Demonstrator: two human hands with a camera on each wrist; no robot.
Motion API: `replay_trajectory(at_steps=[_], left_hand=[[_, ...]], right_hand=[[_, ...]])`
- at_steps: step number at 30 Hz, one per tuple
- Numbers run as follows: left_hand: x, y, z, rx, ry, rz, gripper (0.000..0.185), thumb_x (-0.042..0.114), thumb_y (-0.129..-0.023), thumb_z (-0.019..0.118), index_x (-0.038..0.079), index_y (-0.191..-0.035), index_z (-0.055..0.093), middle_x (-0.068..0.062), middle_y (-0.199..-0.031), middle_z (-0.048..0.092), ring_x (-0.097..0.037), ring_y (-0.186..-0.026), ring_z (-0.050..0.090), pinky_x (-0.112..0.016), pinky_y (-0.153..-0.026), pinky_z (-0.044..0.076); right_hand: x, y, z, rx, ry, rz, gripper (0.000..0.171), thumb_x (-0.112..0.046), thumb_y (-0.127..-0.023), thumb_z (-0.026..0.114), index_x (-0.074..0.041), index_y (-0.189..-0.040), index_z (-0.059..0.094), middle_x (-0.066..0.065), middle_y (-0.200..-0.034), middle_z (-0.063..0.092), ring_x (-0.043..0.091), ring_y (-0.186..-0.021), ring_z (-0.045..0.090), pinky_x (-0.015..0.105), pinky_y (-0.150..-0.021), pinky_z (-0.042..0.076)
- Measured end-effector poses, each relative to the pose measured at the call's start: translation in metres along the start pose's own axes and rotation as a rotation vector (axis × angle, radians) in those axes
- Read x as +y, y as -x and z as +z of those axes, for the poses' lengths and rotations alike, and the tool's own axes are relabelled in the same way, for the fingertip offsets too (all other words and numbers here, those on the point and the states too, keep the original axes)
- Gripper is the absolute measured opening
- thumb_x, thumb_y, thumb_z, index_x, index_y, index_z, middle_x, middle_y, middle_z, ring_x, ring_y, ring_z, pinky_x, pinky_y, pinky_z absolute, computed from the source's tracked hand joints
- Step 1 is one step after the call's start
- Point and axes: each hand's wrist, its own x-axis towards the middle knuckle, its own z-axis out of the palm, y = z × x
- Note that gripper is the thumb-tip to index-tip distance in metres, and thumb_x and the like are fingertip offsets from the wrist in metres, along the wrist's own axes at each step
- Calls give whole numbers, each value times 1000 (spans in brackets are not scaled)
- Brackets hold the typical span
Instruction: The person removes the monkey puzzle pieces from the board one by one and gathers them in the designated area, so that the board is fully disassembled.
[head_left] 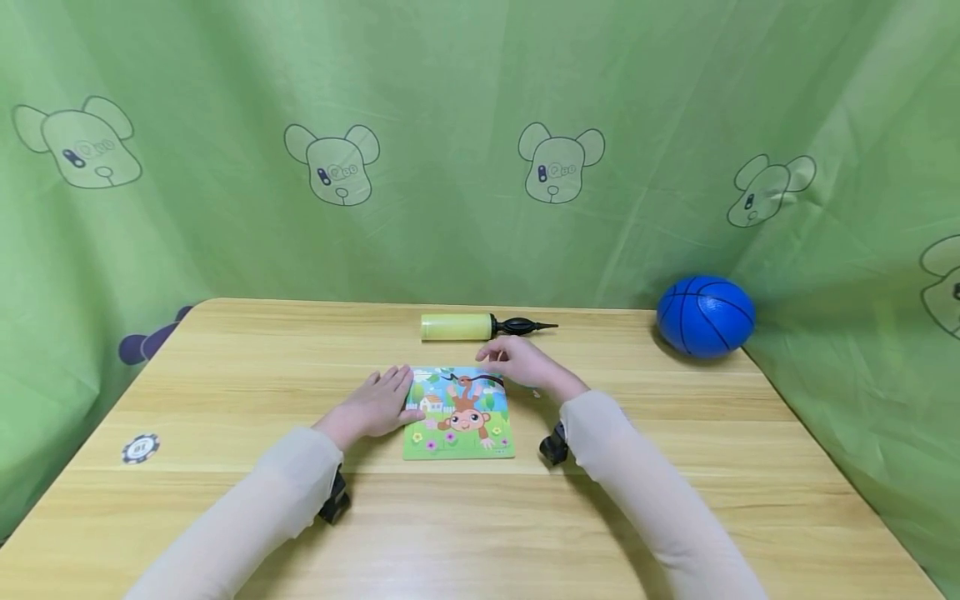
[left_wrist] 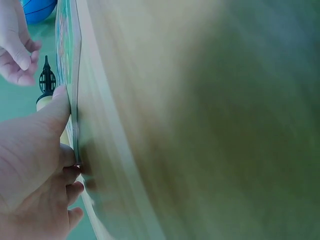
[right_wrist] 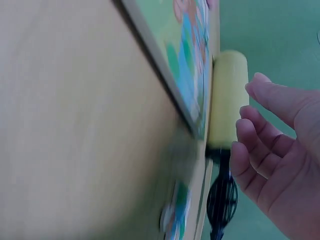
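A square picture puzzle (head_left: 459,425) with a hanging monkey lies flat on the table. My left hand (head_left: 381,402) rests along its left side, thumb on the picture and fingers lying at the upper left corner. In the left wrist view, the thumb (left_wrist: 61,102) touches the board's face near its edge. My right hand (head_left: 521,364) hovers over the upper right corner, its fingers loosely bent with nothing between them. Under that hand, right of the board, is a small colourful piece (right_wrist: 181,212), mostly hidden from the head view.
A pale yellow hand pump (head_left: 456,327) with a black nozzle lies behind the puzzle. At the back right corner of the wooden table (head_left: 450,533) sits a blue ball (head_left: 705,317). A poker chip (head_left: 140,448) lies far left. Green curtain (head_left: 450,242) hangs behind.
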Motion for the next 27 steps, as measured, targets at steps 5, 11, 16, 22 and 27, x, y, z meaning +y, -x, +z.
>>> replay_trajectory(at_steps=[5,11,16,22,27], left_hand=[[1,0,-1,-4,1,-4,77,49,-95,37,-6,-143,16,-21,-150,11,-34,-136,10,-47,-110,8],[1,-1,-1,-3,-1,-2,77,50,-95,38,-7,-143,16,-21,-149,12,-35,-136,12,-47,-110,9],[1,-1,-2,-8,3,-7,77,50,-95,38,-6,-143,16,-21,-149,12,-35,-136,11,-47,-110,8],[1,-2,-2,-13,-6,-13,77,49,-95,38,-7,-143,16,-21,-150,12,-35,-136,11,-48,-110,8],[1,-1,-2,-20,-12,-18,77,50,-95,37,-6,-144,15,-21,-150,11,-34,-136,10,-47,-110,8]], right_hand=[[-11,-7,14,-71,-1,-29,23,-12,-89,62,-6,-110,64,0,-86,57,14,-73,55,29,-65,48],[-20,-11,26,-140,83,-77,27,-17,-88,64,-11,-114,64,1,-94,53,14,-79,52,29,-71,45],[-26,-13,30,-178,146,-93,33,-21,-88,64,-14,-120,63,2,-96,50,16,-82,47,30,-75,42],[-31,-14,31,-210,181,-73,37,-20,-88,63,-16,-125,60,2,-94,47,16,-80,45,28,-72,40],[-32,-14,32,-255,192,-57,39,-19,-90,61,-18,-129,56,3,-92,43,17,-76,41,26,-65,35]])
